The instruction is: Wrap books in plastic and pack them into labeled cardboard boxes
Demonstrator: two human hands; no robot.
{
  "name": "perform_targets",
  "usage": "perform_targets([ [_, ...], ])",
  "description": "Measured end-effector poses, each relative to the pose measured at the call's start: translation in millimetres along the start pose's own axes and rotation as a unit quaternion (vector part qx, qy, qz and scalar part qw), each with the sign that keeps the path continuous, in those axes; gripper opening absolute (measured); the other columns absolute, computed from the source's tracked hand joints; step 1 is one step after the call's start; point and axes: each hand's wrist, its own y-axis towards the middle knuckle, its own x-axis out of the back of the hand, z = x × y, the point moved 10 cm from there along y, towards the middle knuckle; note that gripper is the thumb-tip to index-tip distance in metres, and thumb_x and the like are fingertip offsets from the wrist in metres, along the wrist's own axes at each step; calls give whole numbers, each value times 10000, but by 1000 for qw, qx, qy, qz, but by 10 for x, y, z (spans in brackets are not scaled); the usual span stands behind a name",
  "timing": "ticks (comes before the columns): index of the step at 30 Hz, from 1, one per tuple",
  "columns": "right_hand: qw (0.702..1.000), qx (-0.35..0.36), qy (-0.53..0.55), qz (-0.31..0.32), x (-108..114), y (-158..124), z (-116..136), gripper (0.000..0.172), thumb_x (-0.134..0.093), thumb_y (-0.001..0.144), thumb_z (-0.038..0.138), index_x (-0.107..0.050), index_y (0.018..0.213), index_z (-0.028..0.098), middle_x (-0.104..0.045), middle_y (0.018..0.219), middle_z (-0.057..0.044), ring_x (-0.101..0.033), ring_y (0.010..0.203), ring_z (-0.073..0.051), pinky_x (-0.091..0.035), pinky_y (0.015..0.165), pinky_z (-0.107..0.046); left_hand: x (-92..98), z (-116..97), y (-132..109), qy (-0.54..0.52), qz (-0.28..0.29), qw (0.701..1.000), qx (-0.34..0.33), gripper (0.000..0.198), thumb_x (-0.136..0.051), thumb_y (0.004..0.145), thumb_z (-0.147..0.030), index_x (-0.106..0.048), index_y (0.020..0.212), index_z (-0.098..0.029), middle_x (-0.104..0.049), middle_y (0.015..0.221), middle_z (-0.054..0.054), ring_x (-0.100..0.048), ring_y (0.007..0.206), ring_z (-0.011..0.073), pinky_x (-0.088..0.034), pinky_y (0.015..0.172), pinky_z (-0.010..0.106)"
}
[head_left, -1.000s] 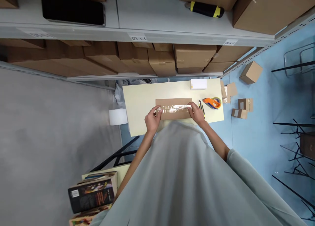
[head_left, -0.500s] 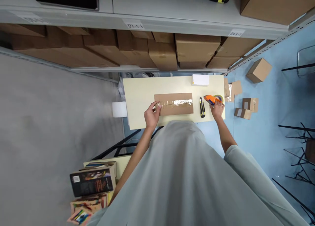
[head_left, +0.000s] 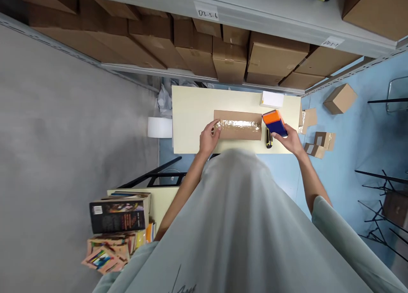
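Note:
A flat brown cardboard box (head_left: 240,133) with shiny clear tape along its middle lies on the cream table (head_left: 191,114). My left hand (head_left: 208,137) pinches the box's left end at the tape. In my right hand (head_left: 290,139) is an orange and dark blue tape dispenser (head_left: 274,122), held just off the box's right end. Partly under the dispenser, a black and yellow utility knife (head_left: 269,139) lies on the table. The roll of tape is not visible now.
A white box (head_left: 272,99) sits at the table's back right. Shelving with cardboard boxes (head_left: 277,55) overhangs the far side. A white cylinder (head_left: 160,127) stands left of the table. Books (head_left: 117,215) are stacked at lower left, and cartons (head_left: 339,99) lie on the floor at right.
My right hand has lifted the dispenser and brought it left, turned, toward the box's right end. My left hand stays at the left end. The whole view has shifted and tilted.

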Motion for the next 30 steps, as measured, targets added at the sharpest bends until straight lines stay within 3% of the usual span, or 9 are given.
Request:
perform_targets([
  [2,985,-20,140,98,-200,35,387,788,-751,843,951,-772,1040,188,-789,950,-114,-749,873,-311,-654,816,-457,-6,-9,3,-1,12,1000,-12,465,-628,1101,-377,-702,1551,-288,-724,1614,88,-769,1314,272,-628,1154,421],
  [4,963,-15,206,171,-395,102,760,800,-753,828,970,-758,948,179,-771,880,-96,-720,791,-258,-614,725,-381,-10,-5,6,-1,20,1000,-18,482,-631,1099,-372,-689,1569,-285,-709,1631,97,-751,1357,282,-624,1168,429],
  [8,943,22,166,289,-730,265,1168,710,-858,776,887,-726,852,194,-697,772,-18,-629,704,-180,-517,644,-298,-33,13,8,-10,36,999,-31,491,-629,1103,-362,-673,1588,-298,-687,1653,92,-727,1409,288,-602,1209,445],
  [14,924,39,96,367,-837,406,1257,632,-881,786,810,-719,847,202,-668,767,6,-588,727,-171,-480,659,-295,-29,-9,-23,-4,35,998,-45,516,-669,1083,-330,-674,1596,-276,-629,1694,131,-625,1554,334,-531,1307,505],
  [17,915,40,88,392,-843,414,1279,633,-884,781,809,-715,842,202,-669,774,7,-590,749,-175,-475,681,-299,123,-173,-79,-13,-21,997,-71,433,-676,1101,-403,-739,1498,-243,-599,1713,154,-529,1642,347,-454,1374,521],
  [19,912,39,84,400,-854,423,1278,639,-888,772,817,-718,843,205,-666,778,9,-584,757,-174,-464,684,-297,189,-297,-112,-76,-31,993,-80,432,-623,1139,-492,-754,1457,-231,-660,1646,154,-586,1588,328,-506,1330,503],
  [22,911,42,76,404,-871,438,1260,644,-893,767,825,-726,851,208,-661,785,9,-571,768,-173,-453,695,-298,35,-366,-111,-210,60,976,-24,562,-554,1151,-658,-765,1418,-212,-778,1459,152,-732,1402,309,-627,1184,482],
  [25,908,45,77,409,-885,430,1251,656,-886,770,837,-720,844,207,-645,771,13,-552,761,-168,-442,696,-298,-201,-349,-129,-284,155,945,47,638,-585,1106,-746,-792,1359,-198,-815,1351,153,-786,1297,303,-679,1089,476],
  [30,903,46,83,418,-878,383,1267,667,-887,765,841,-716,847,202,-639,776,25,-538,747,-152,-427,693,-286,-310,-258,-114,-282,161,943,65,533,-678,1064,-673,-819,1261,-199,-822,1324,124,-793,1246,293,-711,1008,438],
])
